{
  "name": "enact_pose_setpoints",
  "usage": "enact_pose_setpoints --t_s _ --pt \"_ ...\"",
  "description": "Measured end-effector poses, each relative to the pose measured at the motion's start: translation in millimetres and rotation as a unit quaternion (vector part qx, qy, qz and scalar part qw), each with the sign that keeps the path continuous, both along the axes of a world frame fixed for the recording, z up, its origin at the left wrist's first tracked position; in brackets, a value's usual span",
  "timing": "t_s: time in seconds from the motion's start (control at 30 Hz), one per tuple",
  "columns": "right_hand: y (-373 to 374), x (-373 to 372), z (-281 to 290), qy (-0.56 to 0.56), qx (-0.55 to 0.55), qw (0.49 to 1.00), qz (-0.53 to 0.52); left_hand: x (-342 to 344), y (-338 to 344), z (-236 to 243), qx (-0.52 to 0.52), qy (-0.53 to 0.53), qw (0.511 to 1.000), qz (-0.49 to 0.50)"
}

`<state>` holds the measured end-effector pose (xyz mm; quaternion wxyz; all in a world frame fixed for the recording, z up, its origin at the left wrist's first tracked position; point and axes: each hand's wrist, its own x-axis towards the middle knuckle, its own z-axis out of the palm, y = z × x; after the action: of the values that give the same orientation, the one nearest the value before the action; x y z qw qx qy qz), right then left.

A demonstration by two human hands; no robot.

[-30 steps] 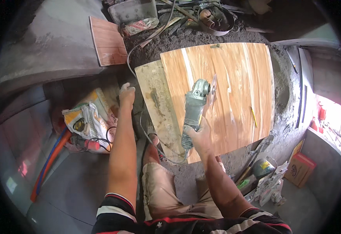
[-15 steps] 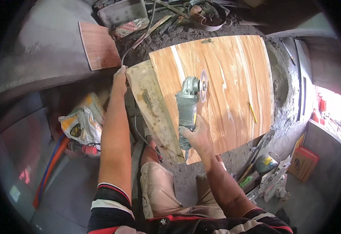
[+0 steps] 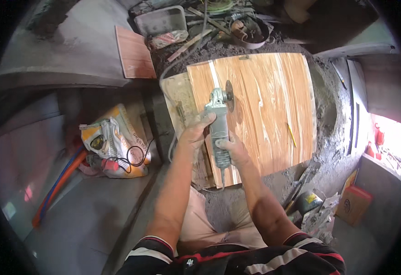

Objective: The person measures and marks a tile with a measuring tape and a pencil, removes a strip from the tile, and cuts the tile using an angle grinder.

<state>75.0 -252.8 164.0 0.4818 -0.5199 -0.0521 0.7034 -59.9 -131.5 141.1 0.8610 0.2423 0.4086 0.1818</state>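
An angle grinder (image 3: 218, 128) is held over a wood-patterned tile (image 3: 260, 114) with light and brown grain. My left hand (image 3: 197, 131) grips its body just behind the metal head, thumb on top. My right hand (image 3: 237, 150) is wrapped round the rear part of the body. The thin cutting disc (image 3: 229, 96) stands upright on the head's right side, above the tile; whether it touches the surface I cannot tell. A power cord (image 3: 223, 178) leaves the tool's back end. Under the tile's left side lies a stained greyish board (image 3: 178, 94). A yellow pencil (image 3: 292, 134) rests on the tile.
At the left are a white-and-orange sack (image 3: 113, 137) and an orange pipe (image 3: 60, 185). A reddish-brown tile piece (image 3: 135, 54) leans at the far left. Behind stand a grey tub (image 3: 161, 20) and a round pan (image 3: 250, 39). A cardboard box (image 3: 354, 205) sits at the right.
My left hand has left the cord and the board's far-left corner and now grips the grinder. The grinder has shifted slightly, and the view has turned a little left.
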Motion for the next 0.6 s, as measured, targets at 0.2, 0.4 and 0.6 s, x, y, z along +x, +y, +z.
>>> enact_pose_setpoints --t_s 0.2,0.4,0.6 --pt "-14.2 14.8 -13.5 -0.135 -0.020 0.989 0.065 29.7 -16.0 -17.8 0.087 0.045 0.990 0.098" --pt "-38.2 4.0 -1.9 -0.237 -0.030 0.971 0.017 14.1 2.2 -49.4 0.048 0.027 0.998 -0.016" --pt "-53.4 3.4 5.6 -0.192 -0.040 0.980 -0.021 0.6 47.5 -109.3 0.294 0.479 0.818 0.118"
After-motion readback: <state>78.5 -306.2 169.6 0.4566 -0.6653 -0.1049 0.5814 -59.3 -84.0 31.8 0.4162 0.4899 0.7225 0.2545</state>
